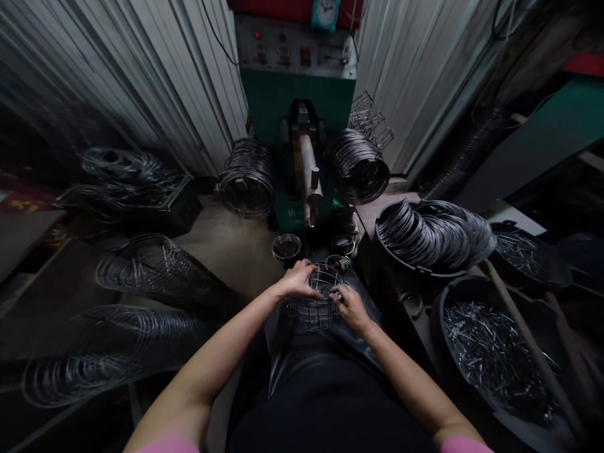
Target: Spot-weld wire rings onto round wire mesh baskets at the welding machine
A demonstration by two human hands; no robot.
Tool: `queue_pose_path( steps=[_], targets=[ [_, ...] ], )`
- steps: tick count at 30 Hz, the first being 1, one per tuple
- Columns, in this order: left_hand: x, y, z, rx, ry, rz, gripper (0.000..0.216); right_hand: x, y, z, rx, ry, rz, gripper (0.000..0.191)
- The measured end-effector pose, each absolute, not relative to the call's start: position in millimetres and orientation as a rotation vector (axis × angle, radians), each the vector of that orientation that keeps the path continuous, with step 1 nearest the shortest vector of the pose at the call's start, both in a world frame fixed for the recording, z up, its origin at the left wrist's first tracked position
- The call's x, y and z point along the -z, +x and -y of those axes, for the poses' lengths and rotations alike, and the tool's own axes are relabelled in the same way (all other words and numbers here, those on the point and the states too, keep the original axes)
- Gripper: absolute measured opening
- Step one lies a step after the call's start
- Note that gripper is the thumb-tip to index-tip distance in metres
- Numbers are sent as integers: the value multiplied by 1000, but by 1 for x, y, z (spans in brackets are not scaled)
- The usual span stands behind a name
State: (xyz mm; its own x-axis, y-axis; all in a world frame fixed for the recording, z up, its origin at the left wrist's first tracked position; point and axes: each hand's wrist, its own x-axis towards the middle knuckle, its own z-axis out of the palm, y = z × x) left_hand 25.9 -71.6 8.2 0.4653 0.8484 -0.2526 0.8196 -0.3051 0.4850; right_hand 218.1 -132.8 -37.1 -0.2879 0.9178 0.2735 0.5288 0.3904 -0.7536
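We grip a round grey metal-wire basket between us — left hand on its left, right hand opposite.

R bench holds tubs w/ wire rings & short metal pcs.

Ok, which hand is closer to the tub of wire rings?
Right: the right hand is on the right of the wire basket, left of the tub; the left hand is on the basket's left, farther away.
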Motion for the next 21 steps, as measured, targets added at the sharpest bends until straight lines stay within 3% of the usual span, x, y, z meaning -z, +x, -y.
queue_pose_path(
  steps=[8, 15, 21],
  targets=[
    [-12, 18, 89, -380, 2215, -1413, 68, 18, 232, 137, -1074, -1363, 1570, 20],
    [-22, 17, 93, -784, 2391, -1635, 70, -29, 233, 130, -962, -1423, 1842, 23],
    [-26, 27, 105, -777, 2484, -1675, 65, -37, 214, 111, -814, -1529, 1910, 22]
  ],
)
